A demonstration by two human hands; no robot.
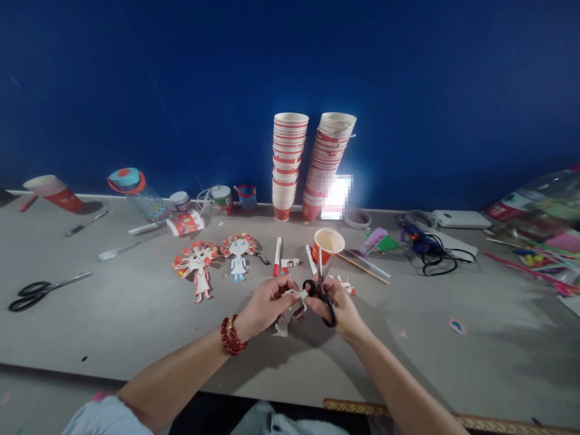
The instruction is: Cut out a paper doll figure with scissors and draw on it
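My left hand [270, 305], with a red bead bracelet at the wrist, pinches a small white piece of cut paper [290, 299] between thumb and fingers. My right hand [339, 311] holds black-handled scissors [327, 305], their blades pointing up and away from me; its thumb and fingertip also reach the paper's edge. White paper scraps [281, 327] lie on the table under the left hand. Just beyond the scissors stands an orange paper cup [329, 241], partly covered by the blades. Left of my hands lie two paper dolls, one in a red-edged dress [202, 279], one in blue [238, 263].
Two tall stacks of paper cups, one upright [290, 163] and one leaning [330, 160], stand by the blue wall. A second pair of scissors [43, 293] lies far left. Markers [278, 257], a wooden stick [367, 269], a glue gun [414, 238] and plastic bottles [539, 199] surround the work area.
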